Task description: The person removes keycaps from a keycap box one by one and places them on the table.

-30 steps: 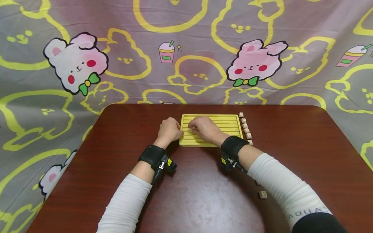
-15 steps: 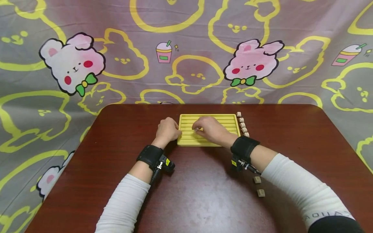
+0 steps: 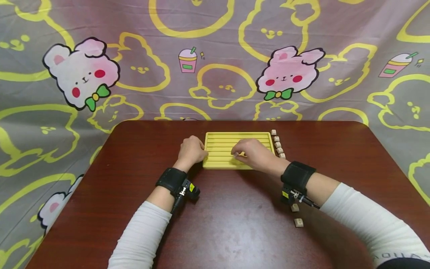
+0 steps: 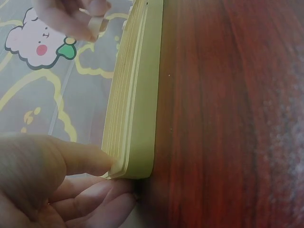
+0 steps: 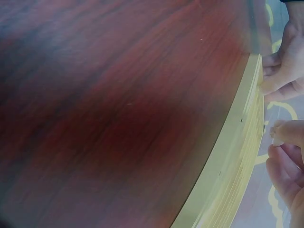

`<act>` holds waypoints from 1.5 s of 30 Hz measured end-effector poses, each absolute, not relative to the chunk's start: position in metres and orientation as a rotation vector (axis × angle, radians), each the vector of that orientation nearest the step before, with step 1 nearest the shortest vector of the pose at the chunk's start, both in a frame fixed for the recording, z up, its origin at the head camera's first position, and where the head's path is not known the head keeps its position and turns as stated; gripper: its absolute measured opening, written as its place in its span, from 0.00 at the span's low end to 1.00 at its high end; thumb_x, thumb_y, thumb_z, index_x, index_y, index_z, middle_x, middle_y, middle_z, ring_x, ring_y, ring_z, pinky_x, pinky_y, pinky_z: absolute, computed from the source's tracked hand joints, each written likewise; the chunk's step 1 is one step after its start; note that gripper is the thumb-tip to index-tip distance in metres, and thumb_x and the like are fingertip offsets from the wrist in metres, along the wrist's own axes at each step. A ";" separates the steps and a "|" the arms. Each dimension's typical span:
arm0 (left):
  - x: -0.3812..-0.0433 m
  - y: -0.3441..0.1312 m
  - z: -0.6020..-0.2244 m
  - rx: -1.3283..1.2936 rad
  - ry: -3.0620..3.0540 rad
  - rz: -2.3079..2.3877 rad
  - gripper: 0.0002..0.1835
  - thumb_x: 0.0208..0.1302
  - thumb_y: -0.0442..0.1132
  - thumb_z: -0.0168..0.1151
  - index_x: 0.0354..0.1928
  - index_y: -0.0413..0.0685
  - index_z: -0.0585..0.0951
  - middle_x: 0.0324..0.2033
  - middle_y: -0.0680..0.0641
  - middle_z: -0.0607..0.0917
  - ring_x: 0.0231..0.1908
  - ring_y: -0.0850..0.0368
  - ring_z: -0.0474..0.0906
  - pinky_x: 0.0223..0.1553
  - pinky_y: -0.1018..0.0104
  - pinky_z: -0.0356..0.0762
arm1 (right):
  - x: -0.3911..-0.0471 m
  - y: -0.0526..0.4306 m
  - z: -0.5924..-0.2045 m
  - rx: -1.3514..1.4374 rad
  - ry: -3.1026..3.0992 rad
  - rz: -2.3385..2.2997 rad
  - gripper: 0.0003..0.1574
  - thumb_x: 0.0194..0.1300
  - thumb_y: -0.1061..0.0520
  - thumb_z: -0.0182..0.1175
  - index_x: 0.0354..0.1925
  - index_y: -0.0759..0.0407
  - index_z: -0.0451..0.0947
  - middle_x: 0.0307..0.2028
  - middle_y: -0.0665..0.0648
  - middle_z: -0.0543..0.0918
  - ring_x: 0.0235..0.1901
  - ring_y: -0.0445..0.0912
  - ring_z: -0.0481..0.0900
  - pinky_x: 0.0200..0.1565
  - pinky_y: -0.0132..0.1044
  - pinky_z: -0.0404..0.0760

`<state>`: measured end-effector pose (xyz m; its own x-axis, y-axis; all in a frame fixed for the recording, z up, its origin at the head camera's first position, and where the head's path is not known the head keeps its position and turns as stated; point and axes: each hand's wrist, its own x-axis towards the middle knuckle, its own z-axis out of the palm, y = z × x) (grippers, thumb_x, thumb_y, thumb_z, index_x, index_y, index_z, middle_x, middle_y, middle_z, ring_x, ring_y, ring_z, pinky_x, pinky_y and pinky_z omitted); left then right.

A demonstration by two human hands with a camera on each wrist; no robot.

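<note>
A yellow tray (image 3: 218, 141) with several parallel ridged rows lies flat towards the back of the table. My left hand (image 3: 192, 150) grips its left end; in the left wrist view the thumb (image 4: 92, 159) lies on the rim and the other fingers are curled below it. Over the tray's right half, my right hand (image 3: 253, 154) pinches a small beige keycap (image 4: 96, 26) between thumb and fingertips. That keycap is mostly covered by the fingers in the head view. In the right wrist view it shows above the tray, apart from it.
Several beige keycaps (image 3: 278, 145) stand in a line along the tray's right side. Nearer the front, a keycap (image 3: 298, 222) lies on the brown table (image 3: 134, 209), with another keycap (image 3: 295, 207) just behind it. A patterned cloth (image 3: 221, 48) hangs behind the table.
My right hand has moved to the right across the tray, still pinching the keycap. My left hand keeps its grip on the tray's left end. The view has shifted slightly.
</note>
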<state>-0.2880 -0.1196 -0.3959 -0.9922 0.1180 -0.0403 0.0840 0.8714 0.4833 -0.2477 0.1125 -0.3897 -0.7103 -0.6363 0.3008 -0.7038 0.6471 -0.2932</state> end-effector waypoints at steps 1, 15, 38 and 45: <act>-0.288 -0.120 -0.396 0.166 2.976 0.764 0.21 0.51 0.37 0.63 0.07 0.52 0.65 0.10 0.56 0.55 0.15 0.61 0.48 0.18 0.69 0.49 | -0.246 0.114 -0.389 1.109 -2.693 0.589 0.09 0.58 0.60 0.66 0.40 0.57 0.85 0.37 0.52 0.86 0.39 0.43 0.82 0.42 0.38 0.80; -0.287 -0.120 -0.398 0.156 2.972 0.772 0.19 0.51 0.37 0.63 0.08 0.50 0.68 0.10 0.56 0.59 0.15 0.61 0.52 0.17 0.69 0.52 | -0.228 0.126 -0.389 1.134 -2.677 0.614 0.09 0.58 0.61 0.66 0.39 0.55 0.85 0.37 0.50 0.86 0.40 0.42 0.82 0.43 0.37 0.79; -0.289 -0.117 -0.398 0.117 2.972 0.745 0.08 0.51 0.38 0.64 0.17 0.47 0.80 0.18 0.53 0.74 0.23 0.56 0.66 0.22 0.68 0.63 | -0.191 0.164 -0.388 1.088 -2.727 0.669 0.07 0.57 0.60 0.67 0.36 0.51 0.84 0.34 0.44 0.83 0.37 0.37 0.79 0.41 0.34 0.79; -0.288 -0.117 -0.396 0.131 2.978 0.738 0.06 0.51 0.38 0.64 0.21 0.45 0.83 0.21 0.52 0.77 0.25 0.55 0.68 0.26 0.67 0.64 | -0.179 0.179 -0.388 1.082 -2.714 0.660 0.08 0.57 0.60 0.67 0.37 0.50 0.84 0.35 0.43 0.83 0.37 0.34 0.79 0.39 0.32 0.79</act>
